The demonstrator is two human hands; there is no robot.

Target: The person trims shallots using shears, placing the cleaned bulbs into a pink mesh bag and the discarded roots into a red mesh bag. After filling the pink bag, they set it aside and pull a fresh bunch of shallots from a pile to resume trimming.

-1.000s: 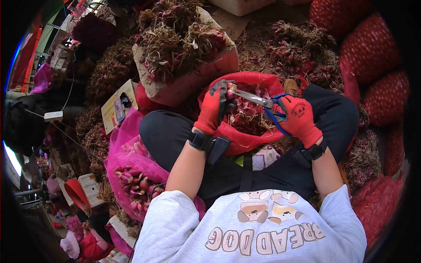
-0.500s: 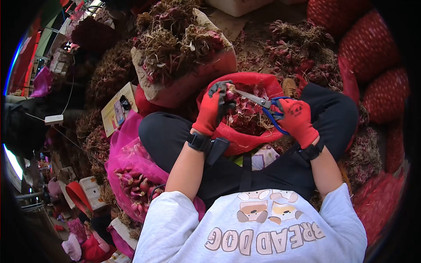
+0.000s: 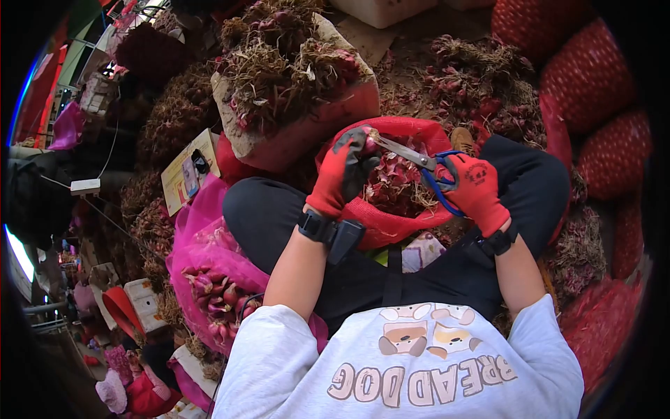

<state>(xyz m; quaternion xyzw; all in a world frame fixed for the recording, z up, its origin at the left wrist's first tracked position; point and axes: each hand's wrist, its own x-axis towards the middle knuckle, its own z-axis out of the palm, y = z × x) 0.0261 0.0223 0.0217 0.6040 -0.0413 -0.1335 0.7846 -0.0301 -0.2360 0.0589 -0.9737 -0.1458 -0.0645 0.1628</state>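
Note:
My left hand (image 3: 344,167), in a red and dark-grey glove, pinches a shallot (image 3: 370,143) whose pale end points up and right. In my right hand (image 3: 474,183), also gloved in red, are blue-handled scissors (image 3: 412,155), their blades pointing left with the tips at the shallot's end. Beneath both hands lies an opened red mesh bag (image 3: 391,227) with loose peels and dry trimmings (image 3: 401,185) inside it. A pink mesh bag (image 3: 183,262) of cleaned shallots (image 3: 222,300) rests beside my left knee.
A foam box (image 3: 300,143) heaped with bunched dry shallots (image 3: 286,66) stands ahead to the left. Further bunches (image 3: 481,87) cover the ground ahead. Full red mesh sacks (image 3: 590,77) are stacked on the right. A board (image 3: 188,171) carries small items. Another person (image 3: 143,384) sits at lower left.
The scissors and my right hand have shifted slightly, with the blades now looking closer together at the shallot's end. My left hand keeps its hold on the shallot.

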